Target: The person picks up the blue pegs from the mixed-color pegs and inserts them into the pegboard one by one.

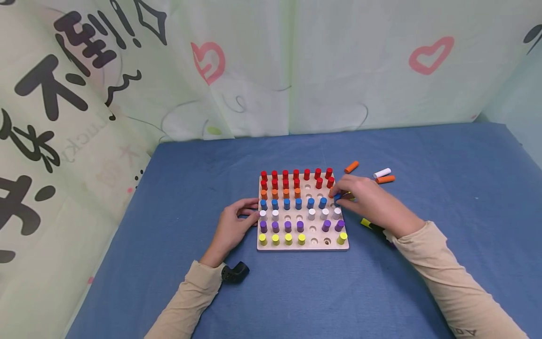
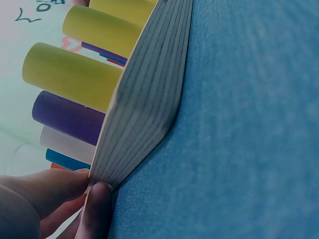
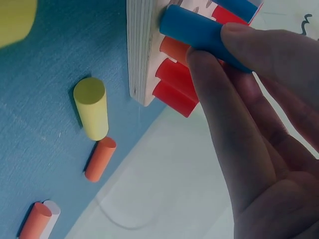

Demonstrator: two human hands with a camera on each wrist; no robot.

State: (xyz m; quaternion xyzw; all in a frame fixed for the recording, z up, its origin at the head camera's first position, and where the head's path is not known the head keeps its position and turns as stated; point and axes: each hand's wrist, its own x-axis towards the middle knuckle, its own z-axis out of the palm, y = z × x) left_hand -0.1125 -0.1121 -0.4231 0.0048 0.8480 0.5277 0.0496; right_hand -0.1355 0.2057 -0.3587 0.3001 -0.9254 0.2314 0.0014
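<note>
A wooden pegboard (image 1: pixel 302 248) lies on the blue cloth, carrying rows of red, orange, blue, white, purple and yellow pegs. My right hand (image 1: pixel 372 200) pinches a blue peg (image 3: pixel 194 31) between thumb and fingertips. This peg is tilted over the right end of the blue row, close to an orange peg (image 3: pixel 174 49) and red pegs (image 3: pixel 175 79). My left hand (image 1: pixel 235 226) holds the board's left edge, thumb and fingertips against its layered side (image 2: pixel 144 84). Bare holes show in several rows, among them the yellow row.
Beyond my right hand lie two orange pegs (image 1: pixel 351 166) and a white peg (image 1: pixel 382 173). One yellow peg (image 3: pixel 92 109) is on the cloth beside the board, another yellow peg (image 1: pixel 365 222) partly under my right wrist. A printed curtain (image 1: pixel 254 94) borders the table's back and left.
</note>
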